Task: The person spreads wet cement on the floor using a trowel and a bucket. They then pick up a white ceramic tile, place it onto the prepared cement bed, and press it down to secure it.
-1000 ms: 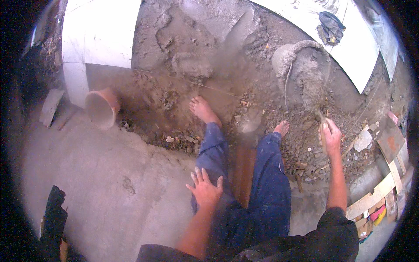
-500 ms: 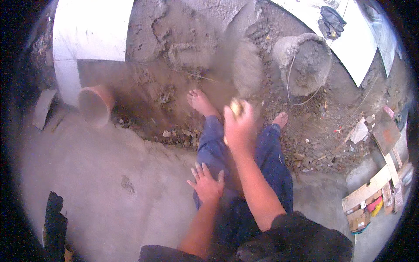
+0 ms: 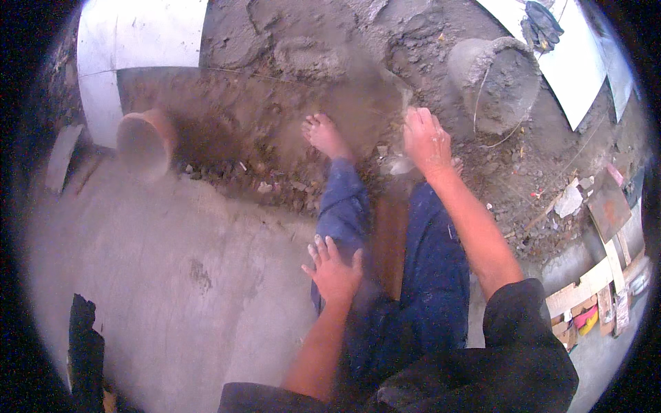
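Nearest to the body, left hand (image 3: pixel 336 272), laid palm down on the left leg of blue, dusty cloth trousers (image 3: pixel 341 196), with fingers spread wide and nothing visible in the grasp. Farther out, right hand (image 3: pixel 428 141), stretched above broken, brown-grey, stony soil (image 3: pixel 502 172), with fingers curled narrow, as if around a handle. Cannot tell the exact place of the thumb. Just beyond the fingertips, thin, pale grey, blurred hand tool (image 3: pixel 405 96), perhaps a trowel. Cannot tell any load on it.

In handling, probably stiff and rather light when bare, but front-heavy under a wet load, and maybe slippery at the handle. Best to hold by the handle, close to the neck, keeping fingers away from the thin edge.

Beyond and to the right, near the right hand, round, grey, thickly crusted bucket (image 3: pixel 467 69) with a thin wire bail (image 3: pixel 481 96), tilted, containing grey, lumpy mortar (image 3: pixel 509 100). Probably heavy and rough at the rim; better to lift by the bail, with support under the base. For the mortar, likely soft and dense.

Farthest, dark, crumpled gloves (image 3: pixel 542 27) on a flat, white sheet (image 3: pixel 571 76); likely soft, easy to pinch anywhere.
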